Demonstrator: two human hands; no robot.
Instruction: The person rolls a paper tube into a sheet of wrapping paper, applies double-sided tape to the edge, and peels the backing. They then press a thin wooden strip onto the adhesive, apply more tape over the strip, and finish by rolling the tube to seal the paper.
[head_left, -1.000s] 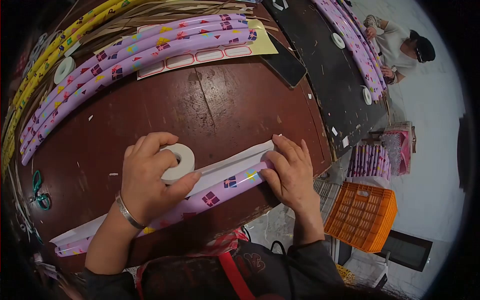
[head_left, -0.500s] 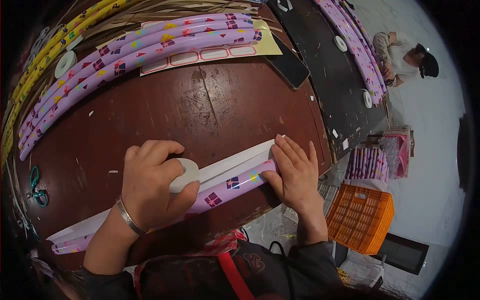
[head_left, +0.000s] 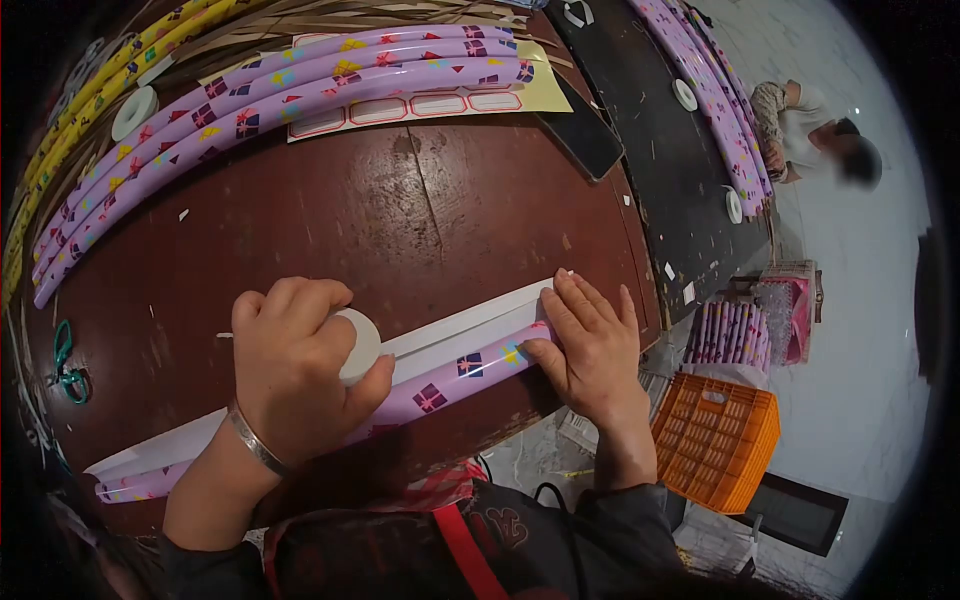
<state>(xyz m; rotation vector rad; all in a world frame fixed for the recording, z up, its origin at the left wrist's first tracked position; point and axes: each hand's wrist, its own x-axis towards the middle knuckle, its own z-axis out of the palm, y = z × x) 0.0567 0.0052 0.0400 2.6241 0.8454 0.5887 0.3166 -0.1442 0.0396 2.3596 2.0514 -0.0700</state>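
A lilac wrapping paper roll [head_left: 430, 397] printed with gift boxes lies at the table's near edge, its white paper edge [head_left: 470, 325] still unrolled as a flap. My left hand [head_left: 295, 355] is closed around a roll of white tape [head_left: 362, 345], over the flap near its middle. A narrow strip along the flap runs from the tape roll toward my right hand [head_left: 595, 350]. That hand lies with fingers stretched out on the flap's right end, thumb against the rolled paper.
Finished lilac rolls [head_left: 300, 105] lie at the back over a label sheet [head_left: 440, 105] and a dark phone [head_left: 590, 140]. Green scissors [head_left: 68, 370] and another tape roll [head_left: 135, 113] are at the left. An orange crate [head_left: 715, 440] stands right; a person [head_left: 810, 135] works beyond.
My left hand has slid a little to the left along the flap with the tape roll. My right hand stays on the right end. The view has shifted slightly.
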